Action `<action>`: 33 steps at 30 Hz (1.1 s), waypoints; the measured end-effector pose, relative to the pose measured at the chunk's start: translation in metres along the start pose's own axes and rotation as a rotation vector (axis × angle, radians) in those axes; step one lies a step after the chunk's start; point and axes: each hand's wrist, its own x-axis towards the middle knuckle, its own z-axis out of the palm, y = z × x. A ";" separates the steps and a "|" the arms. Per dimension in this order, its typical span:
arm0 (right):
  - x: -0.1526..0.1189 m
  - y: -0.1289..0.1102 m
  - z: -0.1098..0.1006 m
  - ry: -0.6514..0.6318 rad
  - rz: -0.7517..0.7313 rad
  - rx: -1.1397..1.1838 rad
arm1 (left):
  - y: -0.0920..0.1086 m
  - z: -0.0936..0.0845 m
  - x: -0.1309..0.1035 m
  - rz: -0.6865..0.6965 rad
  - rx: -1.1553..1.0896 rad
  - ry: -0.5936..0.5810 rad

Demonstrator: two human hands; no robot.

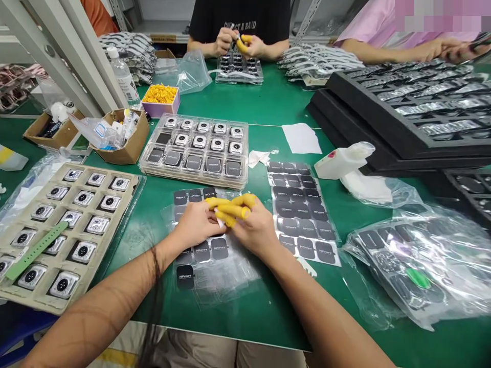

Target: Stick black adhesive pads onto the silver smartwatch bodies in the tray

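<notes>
My left hand (196,221) and my right hand (256,225) meet over a sheet of black square films (201,251) printed "HiFuture". Yellow finger cots cover several fingertips, which are pressed together. A small white edge shows between them; the rest of what they pinch is hidden. To the right lies a second sheet of black films (298,210). Just beyond my hands, a clear plastic tray (194,177) holds square watch bodies and black-faced pieces. A beige tray (100,250) of watch bodies stands at the left, with a green strap (37,250) across it.
A purple-sided box (160,108) of yellow finger cots and a cardboard box (126,148) stand behind. A white bottle (343,162) and black foam trays (356,122) are at right, near a bagged stack (406,266). Two co-workers sit opposite, one wearing yellow finger cots.
</notes>
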 end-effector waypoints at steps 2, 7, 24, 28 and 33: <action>-0.001 -0.001 0.000 0.012 0.022 -0.034 | -0.001 0.000 0.000 -0.030 0.013 0.031; 0.000 0.005 0.004 -0.056 -0.033 -0.040 | -0.002 0.002 0.000 0.016 0.075 -0.010; -0.070 -0.116 0.031 -0.250 0.246 -0.043 | -0.013 0.001 0.009 0.006 -0.191 0.052; -0.055 -0.109 0.032 -0.137 0.192 -0.110 | -0.010 -0.002 0.010 -0.003 -0.266 0.045; -0.042 -0.105 0.032 -0.072 0.164 0.001 | -0.007 -0.004 0.011 -0.027 -0.382 0.049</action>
